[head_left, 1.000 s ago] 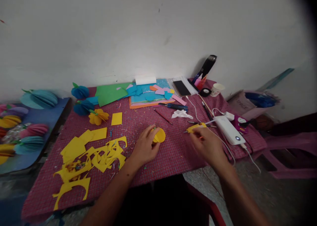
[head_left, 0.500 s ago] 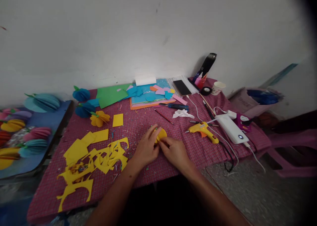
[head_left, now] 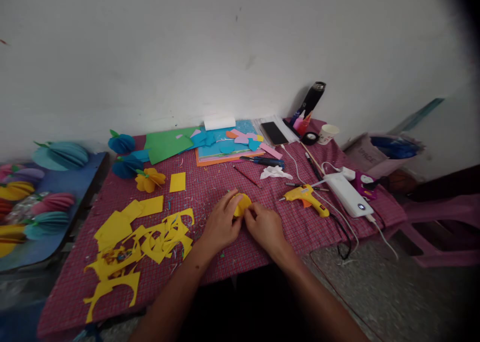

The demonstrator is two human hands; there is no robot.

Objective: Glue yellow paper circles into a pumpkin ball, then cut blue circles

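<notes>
Near the middle of the frame, just below center, the person is bending over a small round piece of yellow paper (head_left: pixel 243 205). The left hand (head_left: pixel 221 224) is curling its fingers around the left side, pressing them in on the paper, maybe so it is not slipping. The right hand (head_left: pixel 265 227) is bunching its fingers and pinching the right edge, though I am not seeing the tips well. With one hand on each side, the little thing is probably staying steady. To the right of center, a yellow glue gun (head_left: pixel 305 197) is lying on the table (head_left: pixel 285 244), close to the right hand, I guess so that grabbing it is easy. Its tip is pointing left, and nothing yellow and papery is touching it, which is looking safer if it is hot. Cut yellow scraps (head_left: pixel 165 239) are sitting in a messy heap at the lower left, seemingly out of the way. Two blue paper balls (head_left: pixel 122 142) and a yellow paper flower (head_left: pixel 150 180) are resting at the middle left, perhaps where nobody is squashing them.
</notes>
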